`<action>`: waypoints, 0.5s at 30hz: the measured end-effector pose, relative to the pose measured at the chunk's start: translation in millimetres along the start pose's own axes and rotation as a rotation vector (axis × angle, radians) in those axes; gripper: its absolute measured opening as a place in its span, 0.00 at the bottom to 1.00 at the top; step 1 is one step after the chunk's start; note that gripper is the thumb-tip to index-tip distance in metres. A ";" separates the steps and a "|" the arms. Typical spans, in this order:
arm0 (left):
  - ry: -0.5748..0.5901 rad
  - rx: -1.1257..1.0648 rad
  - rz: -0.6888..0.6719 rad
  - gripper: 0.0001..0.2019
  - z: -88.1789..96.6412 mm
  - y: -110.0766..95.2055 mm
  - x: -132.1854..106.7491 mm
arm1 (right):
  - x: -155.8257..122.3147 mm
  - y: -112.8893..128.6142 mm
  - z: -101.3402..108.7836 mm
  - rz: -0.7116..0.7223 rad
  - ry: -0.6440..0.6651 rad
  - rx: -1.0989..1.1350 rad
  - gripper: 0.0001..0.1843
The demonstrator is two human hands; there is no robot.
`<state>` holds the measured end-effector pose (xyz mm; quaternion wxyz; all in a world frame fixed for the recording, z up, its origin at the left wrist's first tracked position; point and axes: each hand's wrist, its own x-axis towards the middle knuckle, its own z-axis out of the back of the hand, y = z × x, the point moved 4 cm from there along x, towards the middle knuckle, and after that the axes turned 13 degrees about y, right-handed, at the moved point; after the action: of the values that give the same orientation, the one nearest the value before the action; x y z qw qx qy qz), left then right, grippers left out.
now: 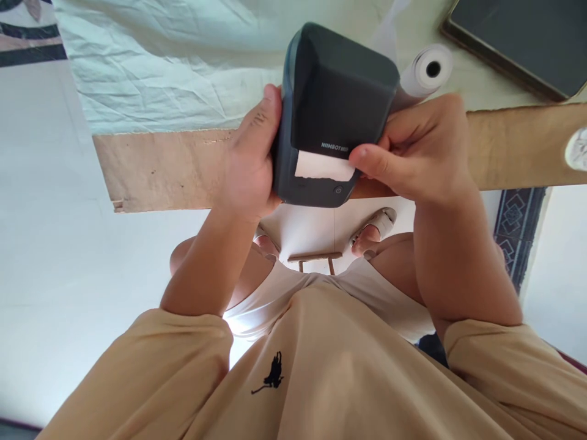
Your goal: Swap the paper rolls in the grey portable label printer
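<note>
A dark label printer marked NIIMBOT is held up over the table's front edge, tilted a little. My left hand wraps its left side, thumb along the casing. On the other side, my right hand grips the printer's lower right, and its thumb tip lies at the end of the white paper strip. This strip sticks out of the slot below the lettering, with a ragged lower edge. The remaining right fingers are partly hidden behind the printer.
A roll of white paper lies behind my right hand. At the back right is a dark flat tray-like object. A pale green cloth covers the table, whose bare wooden edge faces me. A round white object sits far right.
</note>
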<state>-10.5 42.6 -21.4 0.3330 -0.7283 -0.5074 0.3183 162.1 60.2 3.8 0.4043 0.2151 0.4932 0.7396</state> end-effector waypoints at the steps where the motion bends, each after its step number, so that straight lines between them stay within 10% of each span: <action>1: 0.005 -0.005 -0.005 0.19 -1.8 -1.7 -0.4 | 0.0 1.0 0.4 0.020 -0.010 -0.006 0.46; 15: 0.090 -0.091 -0.150 0.23 5.3 -7.1 -2.3 | -3.0 -1.8 -1.7 0.083 0.130 0.016 0.33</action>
<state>-19.2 43.1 -18.4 0.3448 -0.7164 -0.5588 0.2359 163.3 57.1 1.7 0.3389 0.1903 0.5150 0.7640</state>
